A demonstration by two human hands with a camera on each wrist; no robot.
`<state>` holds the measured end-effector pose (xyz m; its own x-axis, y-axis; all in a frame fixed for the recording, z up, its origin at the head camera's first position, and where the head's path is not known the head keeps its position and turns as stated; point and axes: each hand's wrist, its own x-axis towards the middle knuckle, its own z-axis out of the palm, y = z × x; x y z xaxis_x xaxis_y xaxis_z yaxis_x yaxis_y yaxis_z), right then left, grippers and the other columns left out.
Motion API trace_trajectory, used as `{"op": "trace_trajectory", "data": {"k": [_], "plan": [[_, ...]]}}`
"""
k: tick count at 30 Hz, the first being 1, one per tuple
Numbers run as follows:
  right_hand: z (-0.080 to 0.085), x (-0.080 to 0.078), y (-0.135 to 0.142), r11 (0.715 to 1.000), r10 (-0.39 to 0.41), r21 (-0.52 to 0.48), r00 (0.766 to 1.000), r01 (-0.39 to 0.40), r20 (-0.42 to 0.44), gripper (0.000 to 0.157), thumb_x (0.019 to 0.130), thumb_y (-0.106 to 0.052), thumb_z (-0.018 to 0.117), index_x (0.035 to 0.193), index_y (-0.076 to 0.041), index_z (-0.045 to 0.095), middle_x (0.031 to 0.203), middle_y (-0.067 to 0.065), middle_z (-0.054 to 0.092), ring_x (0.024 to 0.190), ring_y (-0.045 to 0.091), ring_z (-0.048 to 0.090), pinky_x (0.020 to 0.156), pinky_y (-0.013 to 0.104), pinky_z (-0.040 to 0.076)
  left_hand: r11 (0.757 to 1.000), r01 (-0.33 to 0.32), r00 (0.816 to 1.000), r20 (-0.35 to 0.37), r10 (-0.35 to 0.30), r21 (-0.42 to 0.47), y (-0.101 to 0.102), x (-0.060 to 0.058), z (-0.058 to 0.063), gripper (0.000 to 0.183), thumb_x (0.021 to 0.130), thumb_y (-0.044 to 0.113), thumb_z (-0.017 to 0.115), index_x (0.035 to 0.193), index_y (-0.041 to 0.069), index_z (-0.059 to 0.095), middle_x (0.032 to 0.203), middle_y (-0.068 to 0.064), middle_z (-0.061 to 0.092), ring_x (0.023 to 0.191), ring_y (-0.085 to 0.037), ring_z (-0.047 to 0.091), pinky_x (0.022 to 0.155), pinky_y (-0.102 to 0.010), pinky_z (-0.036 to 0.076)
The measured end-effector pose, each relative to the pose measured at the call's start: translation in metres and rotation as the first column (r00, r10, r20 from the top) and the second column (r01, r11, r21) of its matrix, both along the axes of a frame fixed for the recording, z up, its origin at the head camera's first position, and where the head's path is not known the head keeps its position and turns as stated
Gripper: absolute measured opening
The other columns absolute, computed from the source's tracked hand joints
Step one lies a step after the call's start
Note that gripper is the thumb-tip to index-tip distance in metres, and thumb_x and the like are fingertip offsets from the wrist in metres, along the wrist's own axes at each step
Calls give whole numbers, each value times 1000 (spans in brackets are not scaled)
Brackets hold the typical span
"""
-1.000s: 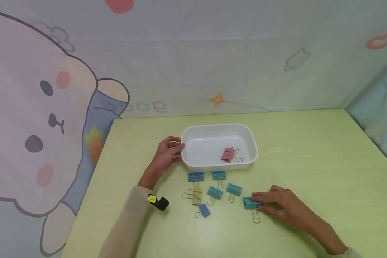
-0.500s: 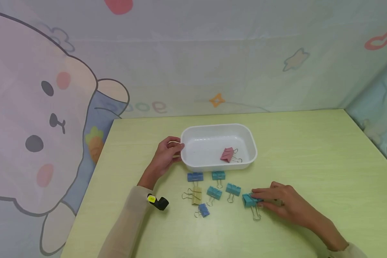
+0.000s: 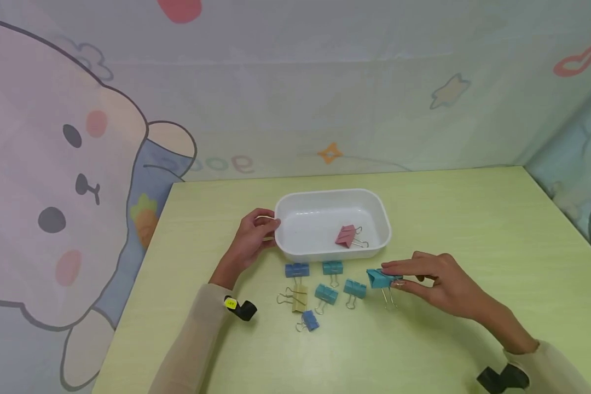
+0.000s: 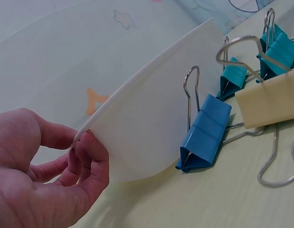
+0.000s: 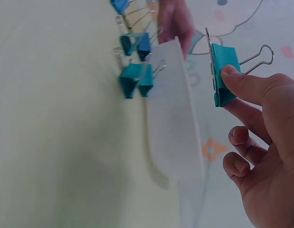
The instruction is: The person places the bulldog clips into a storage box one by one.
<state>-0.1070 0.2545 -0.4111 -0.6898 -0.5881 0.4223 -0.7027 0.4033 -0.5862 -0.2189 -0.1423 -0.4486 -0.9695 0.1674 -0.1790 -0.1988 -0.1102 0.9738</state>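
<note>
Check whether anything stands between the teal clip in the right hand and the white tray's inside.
Nothing loose is visible between the teal clip in the right hand and the white tray; only the tray's near wall would likely need clearing. The nearest loose clip lies left of the held one.

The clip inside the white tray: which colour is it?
The clip is pink; the head view shows it best.

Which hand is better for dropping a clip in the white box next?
Probably the right hand: it pinches a teal clip near the white box, while the left hand holds that box.
</note>
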Motion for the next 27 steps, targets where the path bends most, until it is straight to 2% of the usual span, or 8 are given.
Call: {"op": "trace_trajectory", "data": {"k": [8, 12, 19, 27], "plan": [[39, -25, -13, 999, 32, -26, 998, -34, -54, 46, 79, 4, 86, 120, -17, 79, 93, -21, 72, 67, 3, 45, 52, 19, 37, 1000, 5, 1000, 7, -5, 1, 1, 1, 1, 33, 104, 9, 63, 131, -4, 49, 108, -12, 59, 86, -21, 63, 71, -26, 57], [53, -38, -20, 999, 43, -30, 997, -46, -71, 46, 80, 5, 85, 120, -16, 79, 90, -20, 71, 67, 4, 44, 53, 22, 36, 1000, 10, 1000, 9, -10, 6, 0, 1, 2, 34, 104, 10, 63, 132, -4, 49, 109, -14, 58, 87, -22, 63, 71, -26, 56], [69, -59, -32, 1000, 10, -28, 996, -12, -85, 41, 84, 4, 82, 120, -15, 79, 107, -11, 76, 67, 8, 45, 55, 25, 36, 1000, 13, 1000, 4, -13, -8, 0, 1, 3, 35, 104, 11, 62, 132, -4, 48, 110, -15, 58, 89, -24, 63, 72, -27, 57], [83, -82, -50, 1000, -6, -30, 999, 4, -54, 33, 90, -4, 80, 121, -15, 79, 113, -6, 76, 74, 10, 53, 57, 24, 39, 1000, 15, 1000, 6, -14, -23, 0, 0, 3, 35, 104, 12, 63, 133, -3, 48, 114, -18, 58, 91, -24, 63, 73, -28, 57]]}}
